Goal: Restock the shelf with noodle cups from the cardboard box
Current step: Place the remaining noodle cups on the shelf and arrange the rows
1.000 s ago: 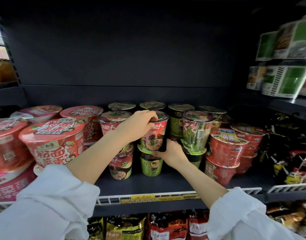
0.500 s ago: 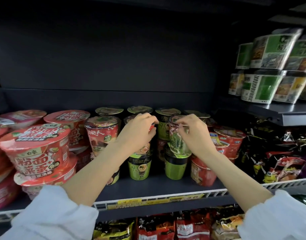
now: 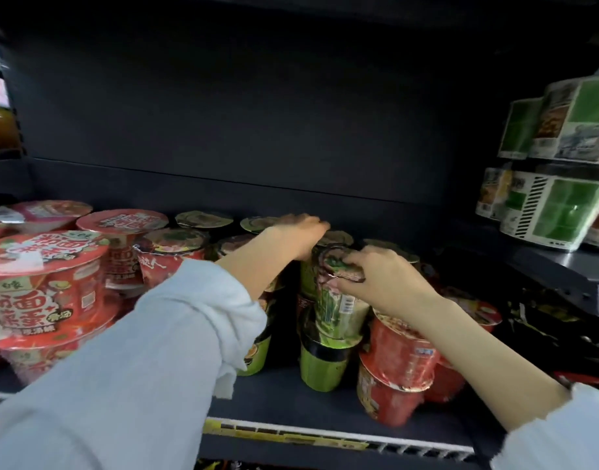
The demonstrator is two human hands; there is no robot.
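My right hand (image 3: pixel 383 279) grips the lid rim of a green noodle cup (image 3: pixel 338 307), which stands slightly tilted on another green cup (image 3: pixel 322 364) on the dark shelf (image 3: pixel 291 401). My left hand (image 3: pixel 291 235) is blurred. It reaches over the cup row just left of that stack, and its fingers curve down over the top of a noodle cup (image 3: pixel 274 286) that my forearm mostly hides. More small cups with round lids (image 3: pixel 203 220) fill the rows behind. The cardboard box is out of view.
Large red noodle bowls (image 3: pixel 44 283) are stacked at the left. Stacked red cups (image 3: pixel 400 354) stand just right of the green stack. Dark snack packets (image 3: pixel 545 317) lie further right, under a side shelf with green-and-white boxes (image 3: pixel 562 205). A price rail (image 3: pixel 291 435) edges the shelf front.
My right hand rose from the base of the cups to the green cup's lid rim. My left hand has shifted right and further back over the row. The view moved closer.
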